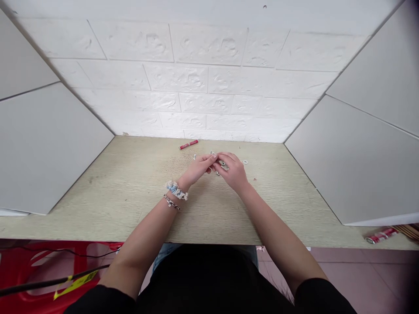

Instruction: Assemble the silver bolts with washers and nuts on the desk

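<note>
My left hand (200,167) and my right hand (235,171) meet above the tabletop with their fingertips pinched together. Whatever they grip between them is too small and too covered by the fingers to name. Just under and between the fingers lie several small metal pieces (224,164), some ring-shaped like nuts or washers, partly hidden by my right hand. A flat washer (245,162) rests on the table right of my right hand. Another small pale metal piece (195,157) is close to the back of my left hand.
A red tube (188,145) lies on the wooden table (131,183) near the white brick-patterned wall. Grey panels (52,139) stand on both sides. At the front right edge are another red tube (381,235) and some thin sticks. A red plastic stool (81,257) and a cable sit below left.
</note>
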`<move>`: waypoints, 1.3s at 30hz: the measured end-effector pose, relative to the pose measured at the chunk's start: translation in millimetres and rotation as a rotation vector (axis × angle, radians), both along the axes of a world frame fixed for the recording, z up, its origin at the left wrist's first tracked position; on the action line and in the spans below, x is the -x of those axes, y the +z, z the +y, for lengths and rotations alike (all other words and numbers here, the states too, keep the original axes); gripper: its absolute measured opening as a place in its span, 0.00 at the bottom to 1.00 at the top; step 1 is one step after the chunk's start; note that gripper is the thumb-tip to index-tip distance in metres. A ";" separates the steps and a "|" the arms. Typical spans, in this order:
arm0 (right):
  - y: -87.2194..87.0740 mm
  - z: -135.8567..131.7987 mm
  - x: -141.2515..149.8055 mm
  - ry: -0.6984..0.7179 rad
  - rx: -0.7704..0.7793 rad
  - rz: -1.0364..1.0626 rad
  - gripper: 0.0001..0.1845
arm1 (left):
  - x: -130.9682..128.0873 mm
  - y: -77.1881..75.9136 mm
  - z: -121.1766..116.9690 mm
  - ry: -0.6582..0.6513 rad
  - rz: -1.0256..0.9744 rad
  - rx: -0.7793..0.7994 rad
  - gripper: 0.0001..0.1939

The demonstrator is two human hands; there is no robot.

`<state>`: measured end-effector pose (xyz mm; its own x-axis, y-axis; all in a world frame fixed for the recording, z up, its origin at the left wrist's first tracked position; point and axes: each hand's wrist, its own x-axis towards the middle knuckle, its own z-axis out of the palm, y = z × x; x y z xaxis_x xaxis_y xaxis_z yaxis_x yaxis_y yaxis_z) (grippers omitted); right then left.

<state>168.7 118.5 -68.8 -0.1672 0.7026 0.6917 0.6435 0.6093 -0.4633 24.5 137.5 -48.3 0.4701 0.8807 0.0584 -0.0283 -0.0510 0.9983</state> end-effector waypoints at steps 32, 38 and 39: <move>4.9 2.0 -10.4 0.008 0.684 -0.493 0.05 | 6.3 -11.5 16.1 0.175 -0.457 0.418 0.15; 12.4 -0.3 -14.2 0.035 0.717 -0.381 0.05 | 7.1 -11.4 16.8 0.157 -0.461 0.452 0.11; 14.3 -0.3 -15.3 0.034 0.699 -0.340 0.06 | 7.4 -11.0 16.6 0.140 -0.459 0.454 0.10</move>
